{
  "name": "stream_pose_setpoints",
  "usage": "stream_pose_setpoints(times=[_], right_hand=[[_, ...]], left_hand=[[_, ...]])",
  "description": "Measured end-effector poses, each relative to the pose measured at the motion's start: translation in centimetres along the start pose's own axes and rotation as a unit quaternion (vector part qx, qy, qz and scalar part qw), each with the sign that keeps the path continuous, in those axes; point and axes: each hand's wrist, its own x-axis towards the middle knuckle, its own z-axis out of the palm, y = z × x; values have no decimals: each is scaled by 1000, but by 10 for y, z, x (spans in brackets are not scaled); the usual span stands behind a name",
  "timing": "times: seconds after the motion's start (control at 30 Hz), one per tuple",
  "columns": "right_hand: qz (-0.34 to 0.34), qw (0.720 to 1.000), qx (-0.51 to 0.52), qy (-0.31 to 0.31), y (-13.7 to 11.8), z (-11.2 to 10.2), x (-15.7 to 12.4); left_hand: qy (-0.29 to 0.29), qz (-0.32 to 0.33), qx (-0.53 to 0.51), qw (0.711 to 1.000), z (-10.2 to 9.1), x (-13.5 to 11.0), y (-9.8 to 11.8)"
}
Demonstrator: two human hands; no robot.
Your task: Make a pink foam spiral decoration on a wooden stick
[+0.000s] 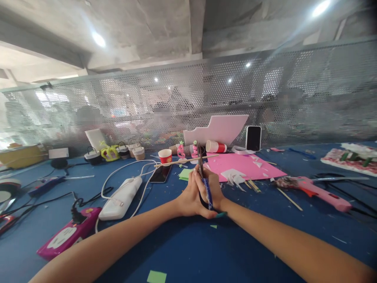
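Note:
My two hands meet at the middle of the blue table (182, 251). My right hand (212, 192) is closed round a pair of scissors (204, 177) with blue handles, blades pointing up and away. My left hand (189, 196) presses against the right one, its fingers closed near the blades; what it pinches is too small to make out. A long thin wooden stick (185, 160) lies across the table just beyond the scissor tips. A pink paper sheet (244, 167) with white scraps lies to the right of the hands.
A white power bank (120, 198) with cables and a pink case (69, 234) lie at left. A phone (160, 173), red paper cups (165, 156), a pink glue gun (318, 190) and small baskets (118, 151) surround the work spot. A perforated metal screen (294, 90) closes the far side.

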Motion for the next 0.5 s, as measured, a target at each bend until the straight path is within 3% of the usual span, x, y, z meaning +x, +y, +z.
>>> stream_pose_setpoints(times=[0.23,0.5], right_hand=[[3,1000,-2,7,3,1,1],[8,1000,-8,13,2,1,4]], left_hand=[[-20,2,19,1000,-1,0,-4],[3,1,33,999,0,0,-6]])
